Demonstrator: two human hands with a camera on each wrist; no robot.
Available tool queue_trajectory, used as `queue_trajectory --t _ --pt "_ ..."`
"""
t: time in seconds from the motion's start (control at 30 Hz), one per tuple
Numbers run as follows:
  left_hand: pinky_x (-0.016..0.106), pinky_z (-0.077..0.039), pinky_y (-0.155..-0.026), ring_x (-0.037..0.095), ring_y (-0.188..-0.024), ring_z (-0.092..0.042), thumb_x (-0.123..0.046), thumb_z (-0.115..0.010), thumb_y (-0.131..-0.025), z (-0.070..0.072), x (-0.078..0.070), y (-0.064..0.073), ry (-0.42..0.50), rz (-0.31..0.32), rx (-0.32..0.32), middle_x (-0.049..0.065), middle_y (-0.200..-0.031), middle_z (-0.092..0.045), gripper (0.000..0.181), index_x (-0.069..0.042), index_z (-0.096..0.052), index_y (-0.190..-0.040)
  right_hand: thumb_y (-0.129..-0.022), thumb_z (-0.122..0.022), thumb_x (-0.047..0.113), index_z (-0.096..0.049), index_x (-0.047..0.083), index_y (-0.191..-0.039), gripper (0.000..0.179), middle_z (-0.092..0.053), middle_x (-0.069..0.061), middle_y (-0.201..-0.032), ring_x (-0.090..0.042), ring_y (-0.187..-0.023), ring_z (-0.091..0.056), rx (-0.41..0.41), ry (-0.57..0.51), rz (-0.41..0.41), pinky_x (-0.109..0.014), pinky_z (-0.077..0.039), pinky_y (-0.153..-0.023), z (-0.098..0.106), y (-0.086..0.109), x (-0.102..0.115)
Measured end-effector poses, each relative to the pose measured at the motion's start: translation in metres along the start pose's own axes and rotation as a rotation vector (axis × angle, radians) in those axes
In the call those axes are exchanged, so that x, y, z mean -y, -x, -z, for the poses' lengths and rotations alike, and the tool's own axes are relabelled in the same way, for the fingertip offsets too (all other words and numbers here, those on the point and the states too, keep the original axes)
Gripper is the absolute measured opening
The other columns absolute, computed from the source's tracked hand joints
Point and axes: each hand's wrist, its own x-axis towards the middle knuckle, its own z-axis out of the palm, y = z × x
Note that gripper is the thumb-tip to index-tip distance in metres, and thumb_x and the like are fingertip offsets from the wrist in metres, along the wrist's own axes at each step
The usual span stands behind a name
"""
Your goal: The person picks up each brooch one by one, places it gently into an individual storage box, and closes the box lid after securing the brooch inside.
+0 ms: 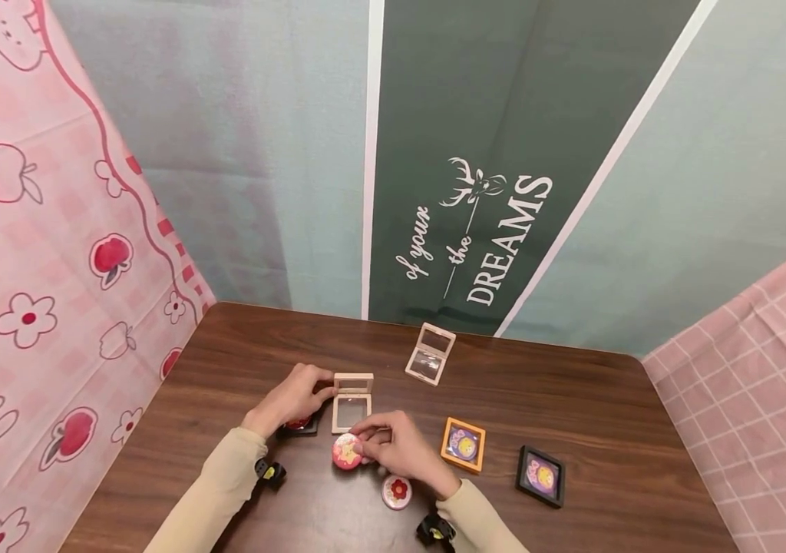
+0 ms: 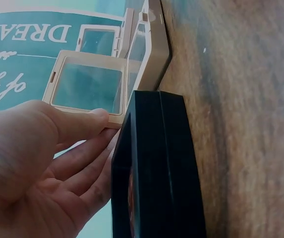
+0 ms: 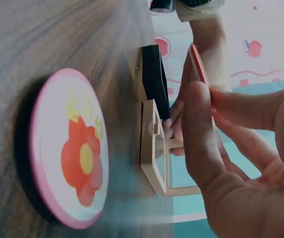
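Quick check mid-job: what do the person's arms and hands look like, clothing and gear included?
Both arms wear plain cream sleeves ending near the wrists. Below each cuff sits a small black device with a yellow-green mark. The left hand and right hand are ungloved.

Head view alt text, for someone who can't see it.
A right hand holds a pink badge near an open cream frame, whose lid the left hand holds; nearby on the table lie a flower badge, another open frame, an orange frame and two black frames.
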Motion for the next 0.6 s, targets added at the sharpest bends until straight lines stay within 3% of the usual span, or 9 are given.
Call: queue_trajectory --t 0.1,0.3,0.5,0.6 --pt "0.024 -0.045 -0.066 0.005 -0.065 -0.048 -0.013 -0.072 -0.102 -0.001 -0.001 0.004 -0.003 -0.022 -0.008 -0.008 -0.075 -0.061 0.015 -0.017 -0.074 -0.088 -0.095 -0.079 0.004 -0.079 -0.003 -0.111 0.017 -0.077 -0.015 -0.091 -0.035 -0.074 -0.077 -0.035 -0.038 -0.02 -0.023 -0.055 -0.054 0.002 -0.006 -0.002" --pt "0.025 -0.049 -0.071 0.005 -0.072 -0.055 -0.011 -0.074 -0.101 -0.004 -0.002 0.009 0.04 -0.026 -0.037 -0.005 -0.089 -0.074 0.007 -0.013 -0.08 -0.099 -0.094 -0.078 -0.001 -0.08 -0.004 -0.111 0.018 -0.079 -0.022 -0.094 -0.045 -0.079 -0.078 -0.111 -0.101 -0.052 -0.048 -0.064 -0.067 0.006 -0.016 -0.007" --pt "0.027 -0.051 -0.073 0.005 -0.078 -0.059 -0.012 -0.075 -0.101 -0.007 0.0 0.012 0.065 0.024 -0.062 -0.004 -0.096 -0.077 0.008 -0.015 -0.081 -0.103 -0.093 -0.079 0.0 -0.083 0.0 -0.108 0.016 -0.081 -0.018 -0.093 -0.035 -0.077 -0.079 -0.184 -0.073 -0.091 -0.038 -0.065 -0.067 0.007 -0.027 -0.012" --pt "0.026 -0.05 -0.07 0.006 -0.074 -0.057 -0.011 -0.075 -0.1 -0.009 0.0 0.011 0.06 0.023 -0.075 -0.005 -0.089 -0.075 0.007 -0.016 -0.08 -0.098 -0.091 -0.08 -0.001 -0.083 -0.001 -0.105 0.014 -0.081 -0.018 -0.09 -0.028 -0.073 -0.079 -0.22 -0.081 -0.113 -0.033 -0.064 -0.065 0.007 -0.033 -0.017"
